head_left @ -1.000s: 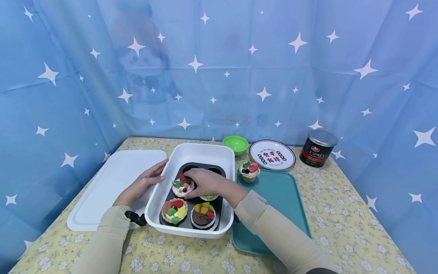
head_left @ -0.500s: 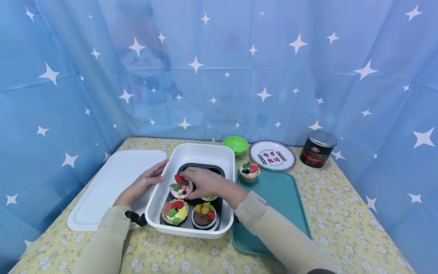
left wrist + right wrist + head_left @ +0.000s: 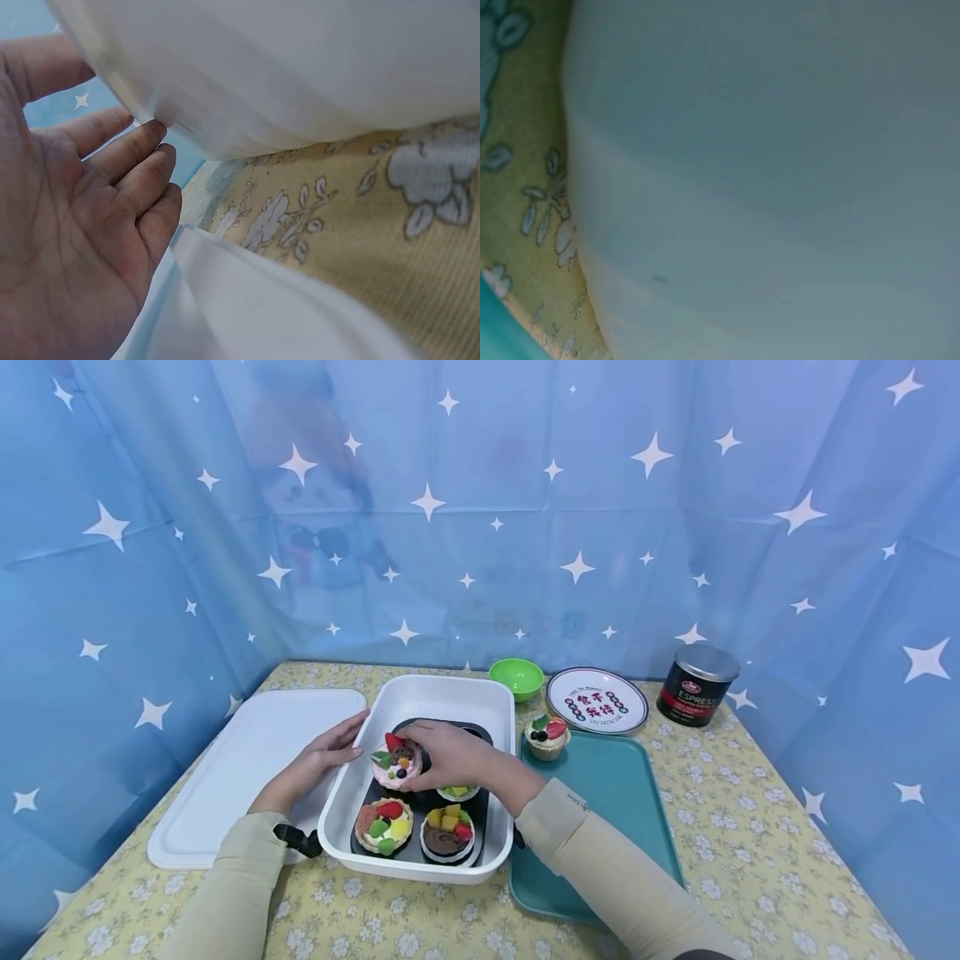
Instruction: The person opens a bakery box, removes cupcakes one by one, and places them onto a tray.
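And just left of frame centre, the right hand (image 3: 450,758) pinches the pink tart (image 3: 392,767) above the dark muffin pan (image 3: 416,802), the left hand (image 3: 321,758) touching the white bin (image 3: 412,867) with extended fingers, and a lopsided grip could tip that dessert onto the fruit tart (image 3: 384,827) below!

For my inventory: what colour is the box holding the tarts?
The box is white, clearest in the head view.

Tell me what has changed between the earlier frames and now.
Very little: the pink-cream cupcake, held by the right hand throughout, shifted slightly left, then a touch up in the head view; I can't tell whether that is lifting or sliding away. Nothing was newly gripped or released. The left hand stayed on the rim of the white container.
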`<action>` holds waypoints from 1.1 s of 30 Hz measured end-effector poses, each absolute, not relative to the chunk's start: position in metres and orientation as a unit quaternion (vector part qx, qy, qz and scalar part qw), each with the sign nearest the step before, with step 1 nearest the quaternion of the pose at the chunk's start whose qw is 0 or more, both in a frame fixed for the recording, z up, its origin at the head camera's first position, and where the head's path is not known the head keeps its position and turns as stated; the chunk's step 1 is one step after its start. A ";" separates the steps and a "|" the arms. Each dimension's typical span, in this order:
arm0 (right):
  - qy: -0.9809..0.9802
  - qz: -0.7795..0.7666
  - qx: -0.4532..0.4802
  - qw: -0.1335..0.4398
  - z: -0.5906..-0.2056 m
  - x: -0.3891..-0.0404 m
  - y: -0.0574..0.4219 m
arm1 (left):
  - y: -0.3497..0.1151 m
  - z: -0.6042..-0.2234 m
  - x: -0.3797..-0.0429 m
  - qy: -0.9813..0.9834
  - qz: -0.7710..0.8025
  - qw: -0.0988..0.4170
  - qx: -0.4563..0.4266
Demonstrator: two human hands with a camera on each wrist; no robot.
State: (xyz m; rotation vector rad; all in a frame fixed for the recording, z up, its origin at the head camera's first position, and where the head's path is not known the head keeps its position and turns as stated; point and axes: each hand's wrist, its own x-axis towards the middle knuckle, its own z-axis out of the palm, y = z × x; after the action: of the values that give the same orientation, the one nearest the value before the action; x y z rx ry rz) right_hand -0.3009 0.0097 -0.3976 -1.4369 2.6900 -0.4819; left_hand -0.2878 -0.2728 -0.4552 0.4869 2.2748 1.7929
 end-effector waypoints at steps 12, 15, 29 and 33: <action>0.869 -0.187 -0.457 0.035 -0.385 -0.296 0.014 | -0.274 -0.456 -0.289 0.771 0.607 0.101 0.162; 0.868 -0.192 -0.457 0.030 -0.381 -0.296 0.017 | -0.274 -0.456 -0.289 0.772 0.606 0.101 0.163; 0.864 -0.224 -0.450 0.012 -0.371 -0.299 0.036 | -0.275 -0.457 -0.290 0.768 0.610 0.106 0.163; 0.864 -0.233 -0.447 0.006 -0.371 -0.299 0.043 | -0.275 -0.458 -0.290 0.769 0.609 0.108 0.160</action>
State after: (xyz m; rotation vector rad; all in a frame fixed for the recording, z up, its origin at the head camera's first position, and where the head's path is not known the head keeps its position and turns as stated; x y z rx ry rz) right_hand -0.2992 0.0435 -0.3709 -1.3979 2.7032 -0.7286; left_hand -0.2901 -0.2746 -0.4580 0.4703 2.2633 1.7930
